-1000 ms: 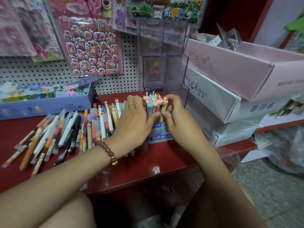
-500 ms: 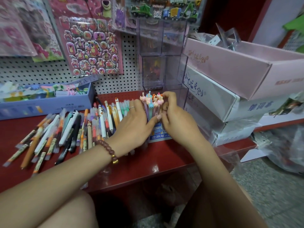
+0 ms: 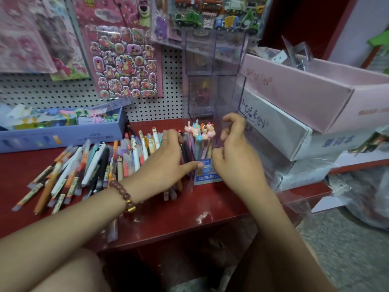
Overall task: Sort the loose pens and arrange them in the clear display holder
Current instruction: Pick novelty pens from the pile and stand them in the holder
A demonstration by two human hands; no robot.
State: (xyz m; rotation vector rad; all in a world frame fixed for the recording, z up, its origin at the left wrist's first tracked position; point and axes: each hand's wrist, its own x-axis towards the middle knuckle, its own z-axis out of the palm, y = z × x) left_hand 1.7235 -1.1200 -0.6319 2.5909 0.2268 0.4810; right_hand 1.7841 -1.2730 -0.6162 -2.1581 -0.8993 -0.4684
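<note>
Sorting, head view: underway, far from finished.
Holder (image 3: 212, 93): landmark; clear, tiered, upper compartments look bare.
Done: one bunch of animal-topped pens (image 3: 200, 133) upright in its front bottom slot.
Left: loose pens (image 3: 88, 165) heaped left of holder.
Left hand (image 3: 166, 163): flat, fingers spread over pens beside holder, gripping nothing.
Right hand (image 3: 235, 152): half-curled at holder's front, empty.
</note>
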